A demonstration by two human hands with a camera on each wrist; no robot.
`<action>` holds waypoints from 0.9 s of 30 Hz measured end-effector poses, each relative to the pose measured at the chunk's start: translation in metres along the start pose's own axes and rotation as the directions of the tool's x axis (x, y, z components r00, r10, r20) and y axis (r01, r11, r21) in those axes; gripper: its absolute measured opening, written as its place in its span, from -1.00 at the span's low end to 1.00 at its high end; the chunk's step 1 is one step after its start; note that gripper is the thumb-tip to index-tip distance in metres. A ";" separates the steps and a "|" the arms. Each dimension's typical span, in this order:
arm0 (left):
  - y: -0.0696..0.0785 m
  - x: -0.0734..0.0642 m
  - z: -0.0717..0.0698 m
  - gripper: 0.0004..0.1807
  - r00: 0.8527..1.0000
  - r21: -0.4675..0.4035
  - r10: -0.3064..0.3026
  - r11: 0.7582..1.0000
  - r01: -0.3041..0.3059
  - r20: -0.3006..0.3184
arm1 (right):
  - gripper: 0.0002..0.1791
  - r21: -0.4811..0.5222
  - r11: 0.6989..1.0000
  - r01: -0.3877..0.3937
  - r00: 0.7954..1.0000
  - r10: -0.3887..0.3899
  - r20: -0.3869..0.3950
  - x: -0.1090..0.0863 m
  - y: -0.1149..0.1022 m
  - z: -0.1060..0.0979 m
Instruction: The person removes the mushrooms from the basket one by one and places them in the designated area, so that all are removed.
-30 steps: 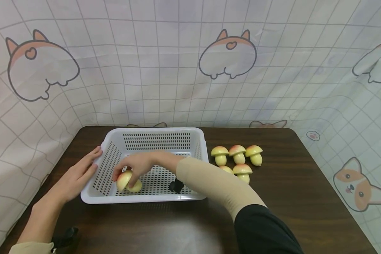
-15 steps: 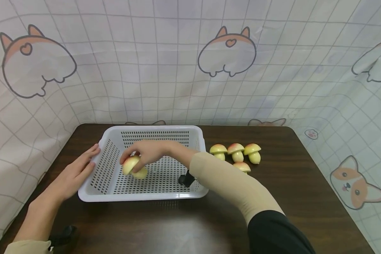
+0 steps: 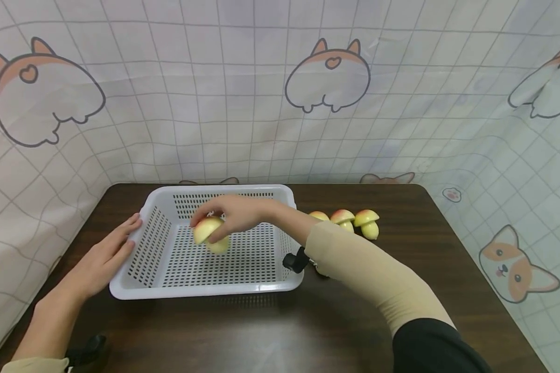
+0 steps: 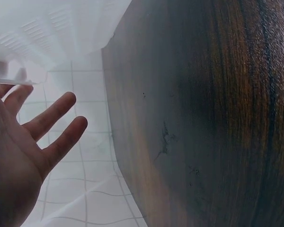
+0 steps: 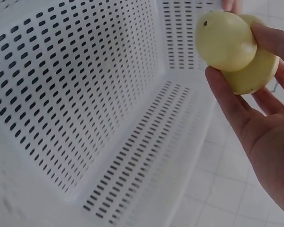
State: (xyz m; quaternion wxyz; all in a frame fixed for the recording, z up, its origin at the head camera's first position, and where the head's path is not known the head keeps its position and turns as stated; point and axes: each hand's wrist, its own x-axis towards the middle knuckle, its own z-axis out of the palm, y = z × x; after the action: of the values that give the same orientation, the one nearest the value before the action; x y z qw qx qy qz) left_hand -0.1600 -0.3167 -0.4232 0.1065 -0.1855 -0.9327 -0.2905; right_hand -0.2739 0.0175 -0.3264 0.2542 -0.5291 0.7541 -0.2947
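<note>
Over the white perforated basket (image 3: pixel 205 292), my right hand (image 3: pixel 242 213) pinches a toy mushroom (image 3: pixel 207 230) with a red-and-yellow cap and a pale yellow stem. The right wrist view shows the mushroom (image 5: pixel 227 42) between thumb and fingers, its stem end facing the camera, raised above the basket floor. My left hand (image 3: pixel 98 261) touches the basket's left rim with fairly straight fingers. Spread fingers of the left hand (image 4: pixel 33 137) appear in the left wrist view beside the basket wall, gripping nothing.
On the brown table (image 3: pixel 429 290), right of the basket, lie more mushrooms (image 3: pixel 366 224), partly covered by my right forearm. Black wrist devices (image 3: pixel 296 260) sit on both wrists. A white checked cloth (image 3: pixel 242 103) with dog drawings hangs behind the table.
My right hand has lifted the mushroom from the basket's left front and carried it right and back. The forearm now covers more of the loose mushrooms. The left hand stays at the rim.
</note>
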 end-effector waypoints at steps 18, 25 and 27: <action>0.000 0.000 -0.001 -0.42 1.000 0.012 0.001 1.000 -0.001 0.004 | -0.52 0.045 0.999 0.005 0.981 0.004 -0.195 -0.079 0.001 -0.015; 0.001 0.000 -0.002 -0.42 1.000 0.012 -0.007 1.000 0.007 0.012 | -0.52 0.074 0.997 -0.032 0.964 0.050 -0.261 -0.111 0.007 -0.021; 0.001 0.000 -0.002 -0.41 1.000 0.007 -0.009 1.000 0.009 0.014 | -0.51 0.088 0.995 -0.047 0.957 0.070 -0.281 -0.121 0.008 -0.023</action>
State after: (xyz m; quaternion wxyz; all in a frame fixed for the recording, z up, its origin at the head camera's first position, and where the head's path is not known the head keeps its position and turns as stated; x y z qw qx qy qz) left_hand -0.1594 -0.3168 -0.4214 0.0991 -0.1830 -0.9353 -0.2862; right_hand -0.2574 0.1379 -0.3077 0.1733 -0.4483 0.7856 -0.3897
